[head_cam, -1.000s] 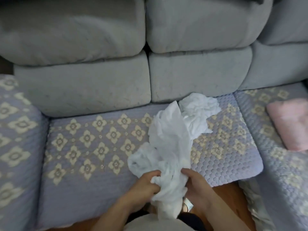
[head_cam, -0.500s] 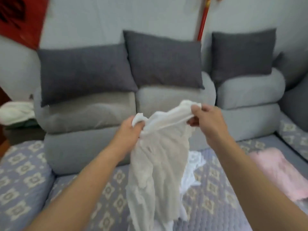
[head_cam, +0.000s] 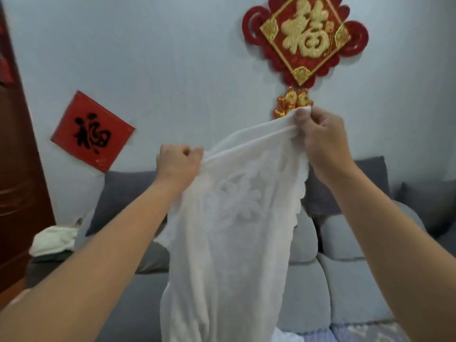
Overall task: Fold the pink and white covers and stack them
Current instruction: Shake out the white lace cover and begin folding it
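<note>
A white lace cover (head_cam: 229,230) hangs in front of me, held up high by its top edge. My left hand (head_cam: 179,162) is shut on the left part of that edge. My right hand (head_cam: 320,137) pinches the right corner, higher than the left. The cloth droops in a long fold down past the bottom of the view, hiding the middle of the sofa. The pink cover is out of view.
A grey sofa (head_cam: 345,280) with dark grey cushions (head_cam: 121,193) stands against the wall behind the cloth. A folded white cloth (head_cam: 53,240) lies at the sofa's left end. A brown door (head_cam: 17,169) is at the left. Red decorations (head_cam: 304,38) hang on the wall.
Both hands have lifted the white cover from the sofa seat to well above it and spread apart along its top edge. My view has tilted up to the wall.
</note>
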Demonstrator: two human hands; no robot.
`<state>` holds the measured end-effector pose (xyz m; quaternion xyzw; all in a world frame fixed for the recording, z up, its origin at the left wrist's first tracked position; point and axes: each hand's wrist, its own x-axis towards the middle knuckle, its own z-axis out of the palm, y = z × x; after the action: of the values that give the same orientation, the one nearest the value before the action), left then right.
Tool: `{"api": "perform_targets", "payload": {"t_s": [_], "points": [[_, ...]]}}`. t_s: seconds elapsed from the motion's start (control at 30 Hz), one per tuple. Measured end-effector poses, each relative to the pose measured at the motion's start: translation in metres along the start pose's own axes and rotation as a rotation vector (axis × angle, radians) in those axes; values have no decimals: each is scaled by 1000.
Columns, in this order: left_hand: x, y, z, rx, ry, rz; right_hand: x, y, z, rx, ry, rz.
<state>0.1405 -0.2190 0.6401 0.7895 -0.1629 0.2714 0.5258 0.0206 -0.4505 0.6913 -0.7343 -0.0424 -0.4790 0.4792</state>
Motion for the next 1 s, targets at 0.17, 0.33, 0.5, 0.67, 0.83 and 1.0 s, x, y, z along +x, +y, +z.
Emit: {"api": "perform_targets", "payload": {"t_s": [0.17, 0.33, 0.5, 0.67, 0.83, 1.0], "points": [[-51, 35, 23, -162, -592, 185, 9, -22, 2, -187, -218, -118], [-66, 0, 46, 204, -414, 139, 3, -19, -12, -252, -327, -150], [-62, -32, 29, -168, -117, -151, -26, 33, -38, -554, -752, -82], [-97, -45, 3, 752, -452, 787, -73, 78, -77, -470, -1159, 338], [-82, -73, 1, 871, -224, 962, -132, 109, -97, -71, -1301, 768], [-61, -93, -9, 838, -109, 350, -242, 165, -86, -81, -1574, 990]]}}
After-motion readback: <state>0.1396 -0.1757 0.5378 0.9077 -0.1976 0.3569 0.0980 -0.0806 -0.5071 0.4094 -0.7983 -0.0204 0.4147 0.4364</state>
